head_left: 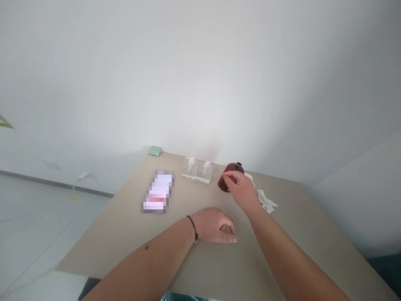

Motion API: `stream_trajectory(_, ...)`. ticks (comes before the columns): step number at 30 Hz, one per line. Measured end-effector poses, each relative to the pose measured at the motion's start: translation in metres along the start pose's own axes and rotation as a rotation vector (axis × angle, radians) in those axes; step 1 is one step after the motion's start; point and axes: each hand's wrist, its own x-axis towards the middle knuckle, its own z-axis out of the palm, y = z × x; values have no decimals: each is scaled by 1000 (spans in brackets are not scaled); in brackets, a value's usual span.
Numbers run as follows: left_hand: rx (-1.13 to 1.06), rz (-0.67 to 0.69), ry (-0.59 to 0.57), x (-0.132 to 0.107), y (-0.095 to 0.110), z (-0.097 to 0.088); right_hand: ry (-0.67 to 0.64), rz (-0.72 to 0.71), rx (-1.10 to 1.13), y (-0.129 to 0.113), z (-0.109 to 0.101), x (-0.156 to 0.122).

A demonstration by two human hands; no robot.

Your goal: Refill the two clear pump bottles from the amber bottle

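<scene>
Head view, nearest first: a teal cloth [188, 297] is cut off by the lower edge. Above it, on the beige table [219, 267], the left hand [214, 225] is curled closed with nothing showing in it, a black cord [194, 229] round its wrist. The right hand [242, 190] reaches farther, its fingers [230, 177] lying across one dark brown bottle [223, 184] and hiding much of it; whether they grip is hard to tell. Just right of that hand lies one crumpled white item [266, 200], unclear in kind. Left of the bottle stand two clear pump dispensers [197, 170], touching each other. Farther left, one flat object [157, 192] is too blurred to make out. One green case [155, 151] sits at the far corner
</scene>
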Motion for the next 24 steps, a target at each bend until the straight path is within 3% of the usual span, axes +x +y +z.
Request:
stream_trajectory(5, -8, 25, 60, -1, -6, 3, 228, 133, 128, 57, -39, -20)
stream_trajectory(9, -10, -29, 153, 1, -12, 5, 458, 202, 33, 110, -53, -23)
stream_trajectory(11, -16, -74, 221, 3, -16, 7, 498, 201, -2, 126, -54, -24)
stream_trajectory(14, -18, -107, 318, 7, -21, 9, 427, 121, 27, 128, -44, -25)
stream_trajectory(17, -26, -161, 430, 15, -26, 11, 295, -1, 107, 113, -20, -21)
stream_trajectory(21, 7, -184, 498, 27, -30, 14, 229, 73, 340, 93, 15, -9)
stream_trajectory(24, 34, -180, 531, 30, -32, 14, 212, 95, 407, 84, 27, -3)
